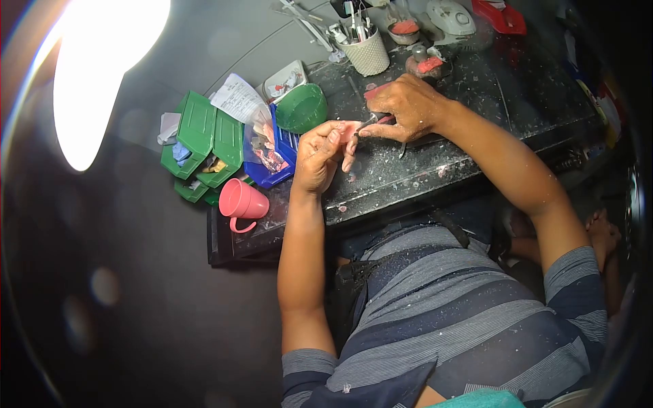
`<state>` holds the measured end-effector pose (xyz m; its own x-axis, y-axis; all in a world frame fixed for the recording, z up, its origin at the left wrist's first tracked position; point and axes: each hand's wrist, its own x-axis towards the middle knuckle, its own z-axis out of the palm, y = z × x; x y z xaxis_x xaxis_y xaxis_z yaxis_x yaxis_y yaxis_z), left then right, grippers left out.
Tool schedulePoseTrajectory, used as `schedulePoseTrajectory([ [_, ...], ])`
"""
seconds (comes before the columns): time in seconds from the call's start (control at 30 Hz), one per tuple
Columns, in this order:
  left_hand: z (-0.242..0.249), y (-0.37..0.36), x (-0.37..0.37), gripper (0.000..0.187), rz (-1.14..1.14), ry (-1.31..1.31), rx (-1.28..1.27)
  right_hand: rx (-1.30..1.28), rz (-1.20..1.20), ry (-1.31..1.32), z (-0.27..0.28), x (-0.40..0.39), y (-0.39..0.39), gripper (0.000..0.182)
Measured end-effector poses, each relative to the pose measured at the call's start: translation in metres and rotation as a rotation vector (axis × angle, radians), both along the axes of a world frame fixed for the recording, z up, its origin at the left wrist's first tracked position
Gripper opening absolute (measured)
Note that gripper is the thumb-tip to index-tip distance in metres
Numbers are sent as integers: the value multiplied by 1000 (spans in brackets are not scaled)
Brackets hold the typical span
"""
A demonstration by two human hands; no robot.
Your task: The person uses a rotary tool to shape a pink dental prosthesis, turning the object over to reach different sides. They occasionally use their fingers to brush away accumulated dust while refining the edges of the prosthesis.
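Above the front part of the dark, speckled tabletop (381,183), my left hand (320,156) pinches a small pink piece (349,129) between thumb and fingers. My right hand (408,109) is closed around a dark handheld tool (382,120), and its narrow metal tip (366,125) reaches the pink piece. The two hands are close together but apart. Pink material also shows beside the fingers of my right hand; its exact shape is unclear. White and pink specks cover the table below.
To the left are a pink cup (243,204), green bins (204,139), a blue bin (275,178) and a green bowl (301,109). Behind stand a white holder of tools (367,56), a jar with pink material (427,66) and a red container (500,17). A bright lamp (102,68) hangs upper left.
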<state>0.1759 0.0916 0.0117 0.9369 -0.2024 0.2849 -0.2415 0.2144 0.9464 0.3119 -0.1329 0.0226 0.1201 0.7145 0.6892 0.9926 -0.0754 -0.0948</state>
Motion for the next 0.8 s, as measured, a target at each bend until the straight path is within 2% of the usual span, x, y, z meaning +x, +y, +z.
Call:
schedulePoseTrajectory([
  [0.23, 0, 0, 2, 58, -37, -19, -33, 7, 24, 28, 3, 1, -2, 54],
  [0.4, -1, 0, 2, 55, -78, -53, -19, -3, 16, 78, 4, 0, -1, 56],
  [0.47, 0, 0, 2, 54, -75, -75, -2, 19, 42, 152, 7, -2, -3, 48],
  [0.7, -1, 0, 1, 52, -74, -96, 12, -54, 54, 158, 8, -2, -2, 53],
  [0.8, -2, 0, 2, 52, -75, -115, 27, 17, 85, 177, 6, -2, -3, 46],
])
